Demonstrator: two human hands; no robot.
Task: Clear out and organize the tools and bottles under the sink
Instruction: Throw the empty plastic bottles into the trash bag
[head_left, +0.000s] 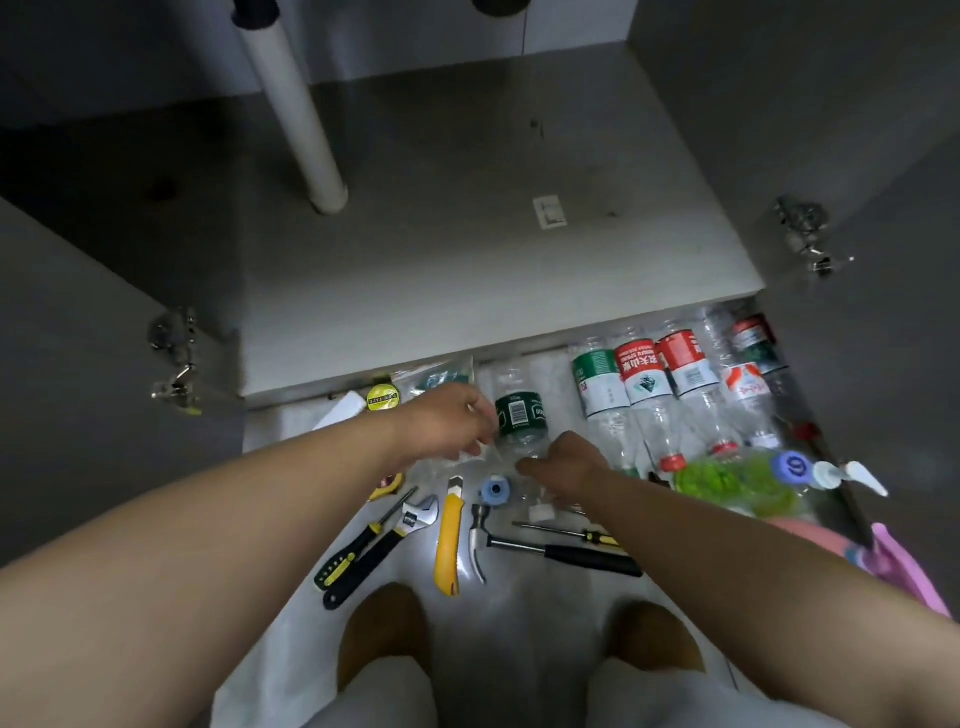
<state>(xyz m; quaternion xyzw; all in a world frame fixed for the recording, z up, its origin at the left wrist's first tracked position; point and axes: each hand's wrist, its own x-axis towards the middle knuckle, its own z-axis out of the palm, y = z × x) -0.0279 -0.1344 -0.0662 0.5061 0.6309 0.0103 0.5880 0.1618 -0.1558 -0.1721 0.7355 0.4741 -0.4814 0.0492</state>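
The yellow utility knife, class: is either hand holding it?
No: the yellow utility knife lies on the floor between the wrench and hammer, clear of the left hand and right hand.

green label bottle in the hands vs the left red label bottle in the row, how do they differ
The green label bottle is gripped by the left hand and right hand; the red label bottle lies untouched in the row. The green label bottle's label is dark with a barcode; the red label bottle's is red and white. Both are clear plastic.

cabinet floor (467, 249) open beside pipe (296, 109)
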